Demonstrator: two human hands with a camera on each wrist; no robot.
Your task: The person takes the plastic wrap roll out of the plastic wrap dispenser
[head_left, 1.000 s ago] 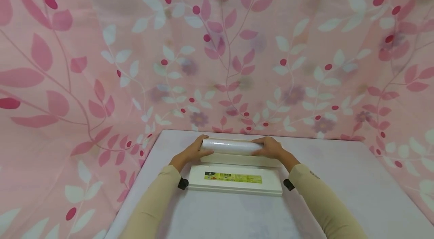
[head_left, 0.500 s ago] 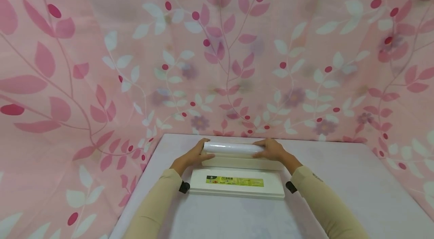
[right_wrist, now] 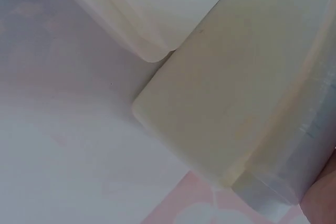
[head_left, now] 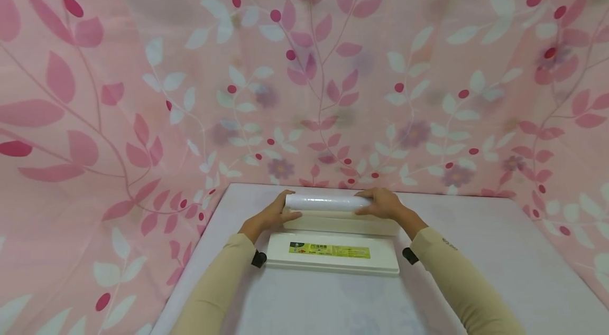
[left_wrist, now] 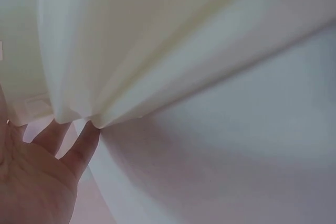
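A shiny white roll of cling film [head_left: 323, 202] lies crosswise over the back of a long white plastic case [head_left: 342, 226]. At its left end my left hand [head_left: 270, 215] grips with the thumb in front and the fingers behind. In the left wrist view, fingertips [left_wrist: 86, 132] meet the edge of the white plastic. My right hand [head_left: 386, 204] holds the roll's other end, thumb below and fingers over the top. The right wrist view shows the roll [right_wrist: 286, 174] along the case's edge, with little of the hand visible.
Nearer to me, a white lid [head_left: 278, 257] with a yellow-green label [head_left: 328, 250] lies flat in front of the case. The table [head_left: 466, 250] has a pale cloth. Behind and beside it hangs a pink floral curtain [head_left: 352, 129].
The head view tips slightly down and back up. My right hand shifts slightly up and away on the roll's end. Both hands keep their hold, and the lid stays put.
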